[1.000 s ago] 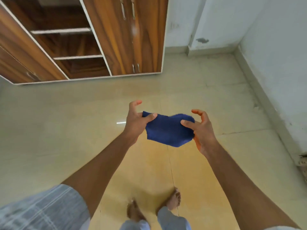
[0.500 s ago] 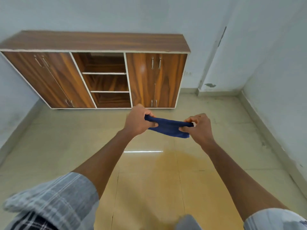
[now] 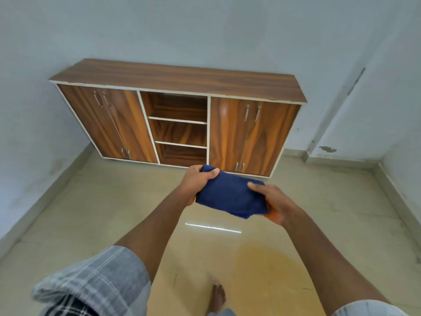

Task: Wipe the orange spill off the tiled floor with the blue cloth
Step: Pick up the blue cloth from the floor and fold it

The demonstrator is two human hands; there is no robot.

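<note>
I hold a folded blue cloth (image 3: 230, 193) in front of me at about waist height, above the floor. My left hand (image 3: 196, 182) grips its upper left end, thumb on top. My right hand (image 3: 272, 201) holds the lower right end, with the thumb on top and the fingers underneath. The orange spill (image 3: 264, 265) is a pale orange film on the beige tiled floor (image 3: 91, 213), below and slightly right of my hands, near my bare foot (image 3: 217, 297).
A low wooden cabinet (image 3: 177, 115) with closed doors and open middle shelves stands against the far wall. White walls close in on the left (image 3: 34, 144) and right (image 3: 401, 133). A light reflection streaks the tiles just below the cloth.
The view has tilted up, showing the whole cabinet. The cloth went from spread, to stretched between both hands, to a thick folded pad now. My hands sit closer together.
</note>
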